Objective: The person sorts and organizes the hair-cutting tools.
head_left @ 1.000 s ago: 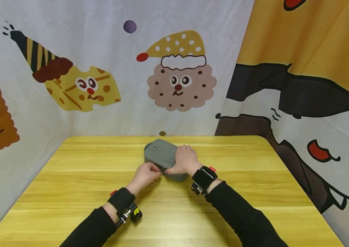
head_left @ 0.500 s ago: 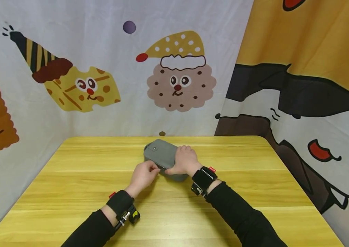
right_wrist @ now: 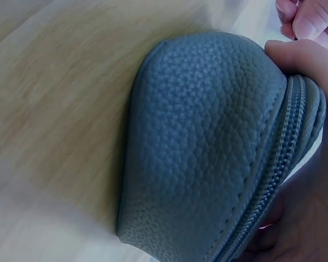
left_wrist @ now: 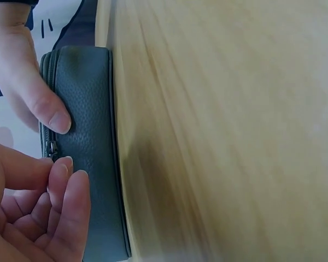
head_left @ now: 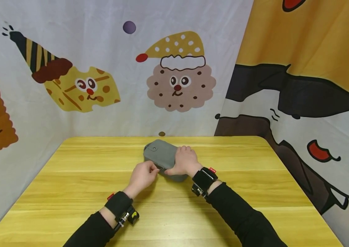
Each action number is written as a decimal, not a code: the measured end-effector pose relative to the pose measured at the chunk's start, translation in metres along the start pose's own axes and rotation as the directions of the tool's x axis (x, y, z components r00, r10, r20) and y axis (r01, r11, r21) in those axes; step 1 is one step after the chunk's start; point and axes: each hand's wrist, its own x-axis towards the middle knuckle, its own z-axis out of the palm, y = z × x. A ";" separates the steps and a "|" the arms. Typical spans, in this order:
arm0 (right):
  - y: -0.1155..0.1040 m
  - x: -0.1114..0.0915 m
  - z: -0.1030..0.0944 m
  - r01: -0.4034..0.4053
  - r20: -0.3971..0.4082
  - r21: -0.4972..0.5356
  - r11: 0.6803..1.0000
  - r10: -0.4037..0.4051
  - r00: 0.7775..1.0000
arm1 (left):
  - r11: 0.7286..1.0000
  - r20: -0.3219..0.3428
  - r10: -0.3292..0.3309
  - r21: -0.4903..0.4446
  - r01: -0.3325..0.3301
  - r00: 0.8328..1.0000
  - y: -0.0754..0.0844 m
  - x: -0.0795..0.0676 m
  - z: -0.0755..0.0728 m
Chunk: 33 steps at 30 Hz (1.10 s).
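A grey grained pouch (head_left: 161, 151) lies on the wooden table, with a snap tab at its far left end. A zipper (right_wrist: 284, 144) runs round the upper edge of its side. My right hand (head_left: 187, 160) grips the pouch's right part, thumb on the near side and fingers over the top. At the near side, my left hand (head_left: 142, 175) pinches the zipper pull between thumb and forefinger. The slider (left_wrist: 53, 147) shows just past those fingertips in the left wrist view; they cover most of the pull. The zipper stretch in the right wrist view has its teeth meshed.
The table (head_left: 78, 192) extends on both sides of the pouch and in front of it. Behind it hangs a printed curtain (head_left: 106, 31) with cartoon figures, close to the table's back edge. Both wrists wear black straps with small cameras.
My left hand has shifted slightly left along the pouch's near side, mostly in the first half second. My right hand and the pouch stay in place.
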 end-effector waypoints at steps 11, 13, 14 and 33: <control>0.002 -0.003 0.000 0.018 -0.012 0.019 1.000 -0.018 1.000 | 1.000 0.012 0.006 -0.003 -0.006 1.000 0.001 -0.001 -0.003; 0.003 -0.003 0.001 0.017 -0.012 0.018 1.000 -0.017 1.000 | 1.000 0.013 0.005 -0.002 -0.005 1.000 0.001 -0.001 -0.002; 0.003 -0.003 0.001 0.017 -0.013 0.018 1.000 -0.017 1.000 | 1.000 0.012 0.006 -0.003 -0.006 1.000 0.000 0.000 -0.002; 0.003 -0.003 0.002 0.024 -0.038 0.023 0.999 -0.023 0.999 | 0.997 -0.014 0.051 0.050 -0.050 0.999 -0.001 0.001 -0.004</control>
